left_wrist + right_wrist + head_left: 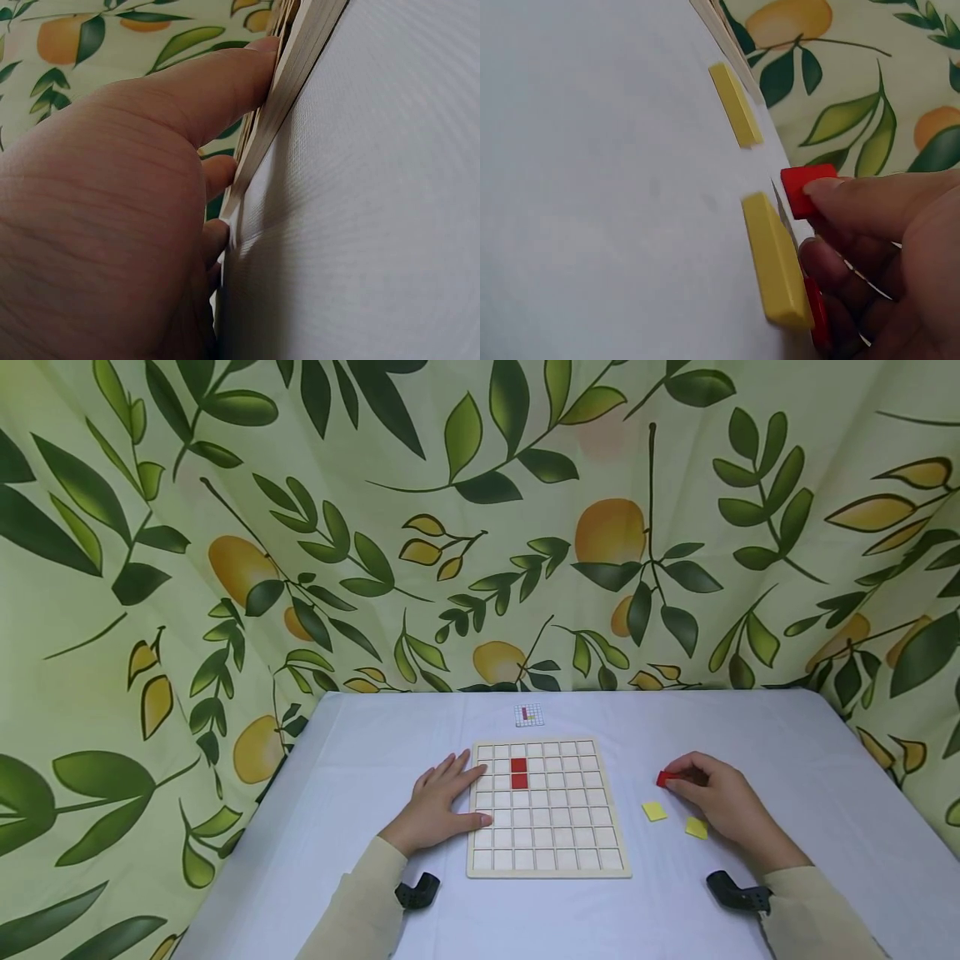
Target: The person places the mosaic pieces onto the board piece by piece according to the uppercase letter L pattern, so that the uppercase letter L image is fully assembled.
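Observation:
A pale wooden grid board [551, 870] lies on the table, with two red square tiles [519, 773] in cells near its top, one above the other. My left hand [437, 806] rests at the board's left edge, fingers spread, thumb and a fingertip on its border cells. To the right of the board, my right hand [720, 797] pinches a red square tile [799, 187] between thumb and fingers, raised off the cloth. Beside that hand lie two yellow tiles [654, 811]. Another red tile [817, 311] shows partly behind the nearer yellow one in the right wrist view; the hand covers it in the head view.
A small card [528, 715] printed with a grid and coloured cells lies beyond the board's far edge. White cloth [337, 735] covers the table. A leaf-and-fruit patterned curtain [480, 527] hangs behind it. Black bands with cameras [418, 891] sit on both wrists.

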### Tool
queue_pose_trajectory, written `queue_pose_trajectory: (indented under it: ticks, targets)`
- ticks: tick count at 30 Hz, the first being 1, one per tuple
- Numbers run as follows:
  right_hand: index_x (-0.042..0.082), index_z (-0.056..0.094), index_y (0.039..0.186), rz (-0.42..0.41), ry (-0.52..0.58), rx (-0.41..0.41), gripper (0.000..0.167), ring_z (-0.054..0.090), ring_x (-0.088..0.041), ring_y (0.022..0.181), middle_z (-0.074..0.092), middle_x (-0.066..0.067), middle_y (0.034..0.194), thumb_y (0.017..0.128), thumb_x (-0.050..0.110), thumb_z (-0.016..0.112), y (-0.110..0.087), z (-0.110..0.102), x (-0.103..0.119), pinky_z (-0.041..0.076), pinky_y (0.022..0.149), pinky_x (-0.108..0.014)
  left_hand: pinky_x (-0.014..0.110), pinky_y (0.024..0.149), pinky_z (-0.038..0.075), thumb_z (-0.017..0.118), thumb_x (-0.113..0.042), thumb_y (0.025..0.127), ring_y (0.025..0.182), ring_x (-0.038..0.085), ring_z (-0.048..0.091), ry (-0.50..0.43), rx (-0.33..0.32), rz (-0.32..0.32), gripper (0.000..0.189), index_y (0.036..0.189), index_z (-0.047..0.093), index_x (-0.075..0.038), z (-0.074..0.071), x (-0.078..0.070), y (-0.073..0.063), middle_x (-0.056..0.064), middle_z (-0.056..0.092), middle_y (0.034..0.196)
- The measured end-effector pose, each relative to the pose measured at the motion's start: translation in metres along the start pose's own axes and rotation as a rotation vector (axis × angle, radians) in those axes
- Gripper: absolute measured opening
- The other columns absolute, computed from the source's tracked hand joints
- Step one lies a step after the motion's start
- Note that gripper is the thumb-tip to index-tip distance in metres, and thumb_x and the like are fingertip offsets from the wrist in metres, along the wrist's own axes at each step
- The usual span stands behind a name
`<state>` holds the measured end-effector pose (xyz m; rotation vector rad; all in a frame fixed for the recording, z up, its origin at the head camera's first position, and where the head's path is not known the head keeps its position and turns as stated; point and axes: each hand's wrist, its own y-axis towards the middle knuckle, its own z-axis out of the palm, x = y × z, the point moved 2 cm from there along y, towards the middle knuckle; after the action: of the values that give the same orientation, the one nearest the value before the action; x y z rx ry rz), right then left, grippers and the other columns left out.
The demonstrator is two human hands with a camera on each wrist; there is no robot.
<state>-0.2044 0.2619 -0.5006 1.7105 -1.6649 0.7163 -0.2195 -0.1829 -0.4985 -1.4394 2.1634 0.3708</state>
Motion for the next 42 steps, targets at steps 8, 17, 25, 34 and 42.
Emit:
queue_pose_trajectory:
  ticks: [8,17,25,34,42]
  targets:
    - [0.005,0.073,0.121,-0.018,0.079,-0.001,0.017,0.063,-0.029,0.101,0.074,-0.009,0.114,0.105,0.008,0.075,-0.001,0.007,0.02,0.052,0.078,-0.022,0.061,0.127,0.004,0.076,-0.068,0.09,0.166,0.026,0.008,0.004,-0.004,0.001,0.092,0.167,0.049,-0.026,0.001,0.001,0.001,0.0,0.02,0.18]
    - [0.006,0.075,0.115,-0.096,0.155,0.041,0.012,0.061,-0.026,0.091,0.076,-0.004,0.106,0.103,0.006,0.076,-0.006,0.02,0.05,0.052,0.072,-0.026,0.06,0.127,0.004,0.077,-0.068,0.09,0.166,0.026,0.007,0.013,0.003,-0.015,0.093,0.168,0.048,-0.026,0.001,0.0,0.002,0.0,0.019,0.18]
    - [0.008,0.076,0.117,-0.146,0.206,0.11,0.018,0.062,-0.026,0.092,0.074,0.0,0.105,0.101,0.001,0.077,-0.007,0.042,0.073,0.053,0.077,-0.026,0.062,0.127,0.005,0.077,-0.068,0.091,0.166,0.028,0.008,-0.003,-0.004,0.003,0.093,0.167,0.049,-0.024,0.0,0.0,0.001,0.002,0.02,0.18]
    - [0.011,0.076,0.113,-0.146,0.224,0.203,0.014,0.061,-0.024,0.095,0.071,0.001,0.105,0.102,0.003,0.076,-0.002,0.073,0.096,0.056,0.079,-0.028,0.063,0.127,0.004,0.078,-0.066,0.091,0.166,0.028,0.008,-0.003,-0.005,0.002,0.092,0.167,0.049,-0.023,0.001,-0.001,0.001,0.003,0.02,0.18]
    - [0.017,0.076,0.106,-0.195,0.211,0.246,0.015,0.061,-0.021,0.093,0.068,0.004,0.1,0.101,0.003,0.078,0.005,0.101,0.113,0.055,0.081,-0.03,0.063,0.127,0.004,0.078,-0.067,0.09,0.166,0.029,0.008,-0.001,0.001,-0.005,0.093,0.167,0.049,-0.023,0.001,-0.001,0.001,0.003,0.02,0.18]
